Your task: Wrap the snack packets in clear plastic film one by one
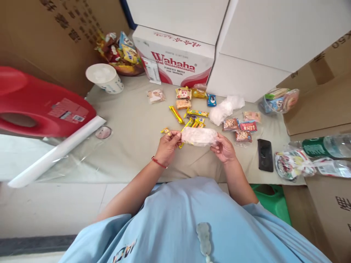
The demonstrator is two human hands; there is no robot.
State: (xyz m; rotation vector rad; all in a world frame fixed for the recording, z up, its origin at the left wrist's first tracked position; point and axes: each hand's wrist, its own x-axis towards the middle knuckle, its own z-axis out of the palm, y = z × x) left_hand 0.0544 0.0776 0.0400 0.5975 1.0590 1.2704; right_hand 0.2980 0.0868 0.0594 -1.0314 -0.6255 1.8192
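A thin, whitish plastic bag [199, 136] is stretched level between my two hands, just above the table's near half. My left hand [168, 146] pinches its left end between thumb and fingers. Its right end sits in the closed fingers of my right hand [224, 147]. Behind and partly under the bag lie several yellow-wrapped snack sticks [195, 122], with one more yellow stick [176, 114] apart to the left. More crumpled white plastic [226, 109] rests beyond my right hand. Brown snack packets [243, 136] are grouped to the right of that hand.
Small packets [183, 93] lie toward the Wahaha carton [175, 60]. On the left stand a red jug [41, 106], a white roll [57, 151] and a paper tub [105, 77]. A black phone [265, 155], bottles [326, 147] and a snack-filled plastic tub [278, 101] are on the right.
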